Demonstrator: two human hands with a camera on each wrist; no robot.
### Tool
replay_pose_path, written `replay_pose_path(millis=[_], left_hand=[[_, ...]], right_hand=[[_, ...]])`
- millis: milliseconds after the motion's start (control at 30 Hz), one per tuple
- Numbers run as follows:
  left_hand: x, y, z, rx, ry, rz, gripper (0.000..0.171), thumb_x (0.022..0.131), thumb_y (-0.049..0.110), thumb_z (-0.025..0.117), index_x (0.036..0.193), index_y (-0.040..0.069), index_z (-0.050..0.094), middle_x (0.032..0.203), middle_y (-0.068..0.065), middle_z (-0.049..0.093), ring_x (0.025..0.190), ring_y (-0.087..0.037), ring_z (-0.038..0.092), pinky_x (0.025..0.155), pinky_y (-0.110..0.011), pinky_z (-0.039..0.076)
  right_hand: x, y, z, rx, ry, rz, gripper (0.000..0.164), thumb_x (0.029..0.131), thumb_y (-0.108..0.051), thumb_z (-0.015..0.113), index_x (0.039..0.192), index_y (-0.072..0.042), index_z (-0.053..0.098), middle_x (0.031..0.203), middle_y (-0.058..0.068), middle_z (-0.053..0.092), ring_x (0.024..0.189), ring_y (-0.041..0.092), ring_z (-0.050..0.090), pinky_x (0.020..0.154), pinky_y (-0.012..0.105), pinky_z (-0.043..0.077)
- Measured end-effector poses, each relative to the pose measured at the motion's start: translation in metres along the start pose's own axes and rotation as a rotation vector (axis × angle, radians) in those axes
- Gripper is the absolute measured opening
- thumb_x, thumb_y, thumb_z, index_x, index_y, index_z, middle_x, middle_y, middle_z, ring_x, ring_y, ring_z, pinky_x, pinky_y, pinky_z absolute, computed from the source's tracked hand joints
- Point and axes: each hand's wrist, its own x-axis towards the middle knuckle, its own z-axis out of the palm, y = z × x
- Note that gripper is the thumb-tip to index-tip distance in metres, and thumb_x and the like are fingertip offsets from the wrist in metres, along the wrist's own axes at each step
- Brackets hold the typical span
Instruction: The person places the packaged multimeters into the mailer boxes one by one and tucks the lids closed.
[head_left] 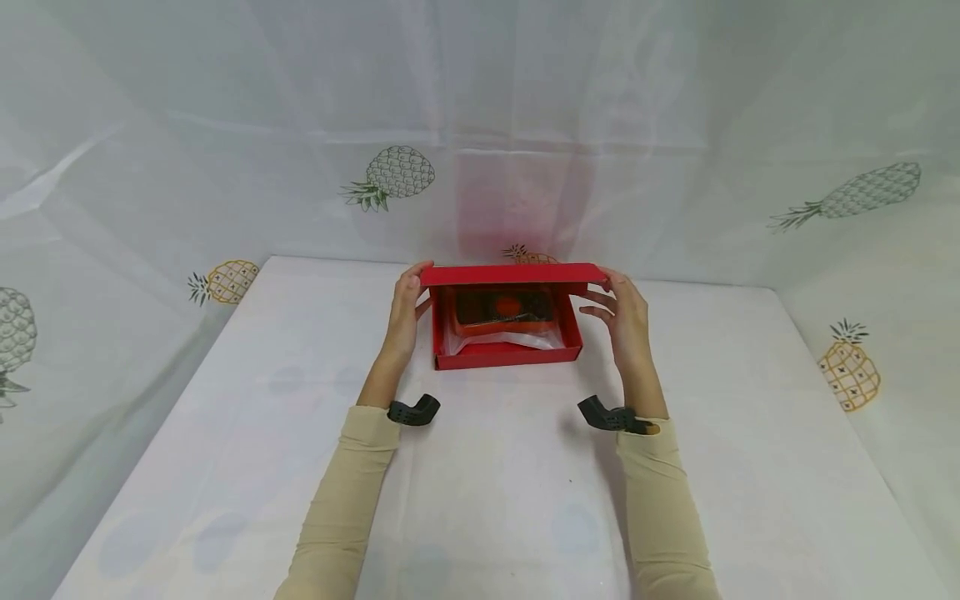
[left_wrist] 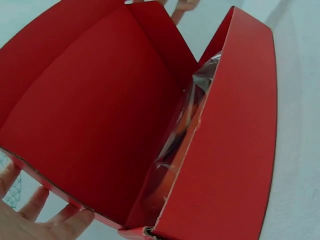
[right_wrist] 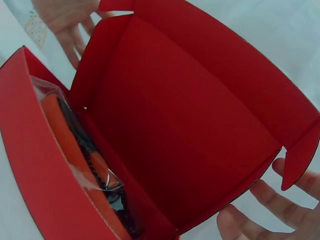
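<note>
A red cardboard box (head_left: 510,360) stands on the table with its hinged lid (head_left: 517,274) tilted up. Inside lies an orange and black item (head_left: 504,308) in clear plastic wrapping; its exact kind does not show. My left hand (head_left: 405,310) holds the lid at its left end, fingertips (left_wrist: 82,220) along the side edge in the left wrist view. At the opposite end my right hand (head_left: 627,321) holds the lid's right corner, its fingertips (right_wrist: 230,220) against the edge by the side flap. The lid's inner face (right_wrist: 175,110) is bare red card.
A white cloth (head_left: 480,500) covers the table under the box. Behind it hangs a pale sheet (head_left: 637,100) printed with pineapples, close to the table's back edge. Each wrist wears a black camera mount, the left one (head_left: 414,411) and the right one (head_left: 607,414).
</note>
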Motion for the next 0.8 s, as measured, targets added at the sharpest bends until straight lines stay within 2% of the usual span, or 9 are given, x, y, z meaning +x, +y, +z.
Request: replay_pose_path(millis=[133, 300, 600, 800], left_hand=[[-0.003, 0.0, 0.002, 0.001, -0.006, 0.015, 0.062, 0.098, 0.042, 0.033, 0.147, 0.004, 0.034, 0.15, -0.017, 0.029, 0.137, -0.034, 0.031, 0.112, -0.058, 0.03], [-0.007, 0.0, 0.004, 0.003, -0.018, 0.017, 0.06, 0.097, 0.036, 0.035, 0.147, 0.004, 0.033, 0.15, -0.017, 0.03, 0.137, -0.031, 0.03, 0.113, -0.056, 0.029], [-0.013, 0.005, -0.002, 0.03, -0.084, -0.012, 0.058, 0.098, 0.032, 0.036, 0.149, 0.004, 0.031, 0.151, -0.017, 0.027, 0.138, -0.032, 0.028, 0.114, -0.055, 0.029], [-0.023, 0.004, -0.007, 0.034, -0.111, -0.046, 0.056, 0.1, 0.026, 0.037, 0.15, 0.003, 0.029, 0.151, -0.017, 0.024, 0.138, -0.032, 0.032, 0.114, -0.05, 0.031]], right_hand=[[-0.003, -0.001, -0.002, -0.063, -0.028, 0.001, 0.038, 0.1, -0.038, 0.049, 0.124, -0.01, 0.06, 0.116, 0.005, 0.06, 0.107, 0.028, 0.063, 0.081, 0.027, 0.057], [-0.005, -0.004, -0.005, -0.109, -0.056, 0.017, 0.038, 0.1, -0.034, 0.05, 0.127, -0.008, 0.057, 0.118, 0.0, 0.063, 0.107, 0.024, 0.064, 0.081, 0.026, 0.057], [-0.012, -0.008, -0.011, -0.09, -0.126, 0.113, 0.044, 0.099, -0.029, 0.055, 0.136, -0.005, 0.049, 0.123, -0.002, 0.058, 0.11, 0.018, 0.06, 0.085, 0.028, 0.056], [-0.019, -0.006, -0.014, -0.113, -0.182, 0.117, 0.049, 0.1, -0.027, 0.054, 0.142, -0.002, 0.043, 0.132, 0.004, 0.053, 0.114, 0.017, 0.056, 0.09, 0.031, 0.055]])
